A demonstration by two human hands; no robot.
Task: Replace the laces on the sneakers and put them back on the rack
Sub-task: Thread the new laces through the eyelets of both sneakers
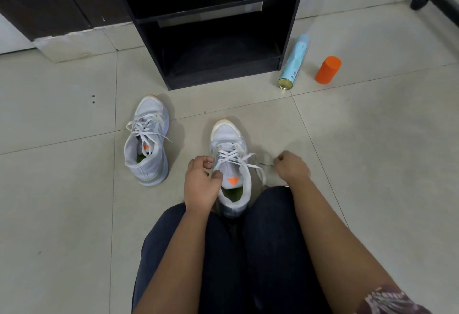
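Midway, I judge: my left hand [201,184] and right hand [291,167] each pinch lace [248,157] on the centre sneaker [231,137]. The second sneaker [149,140], centre-left, looks laced; the rack [223,79], top centre, awaits both.

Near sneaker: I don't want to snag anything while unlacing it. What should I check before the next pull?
1. Right hand pinches lace end: ok.
2. Left hand steadies near sneaker: at its collar, grip cannot tell.
3. Bow undone: ok, ends hang loose.
4. Lace clear of eyelets: not ok, it crosses through them.
5. Replacement laces within reach: cannot tell, none in view.
6. Other sneaker out of the way: ok, apart on the left.
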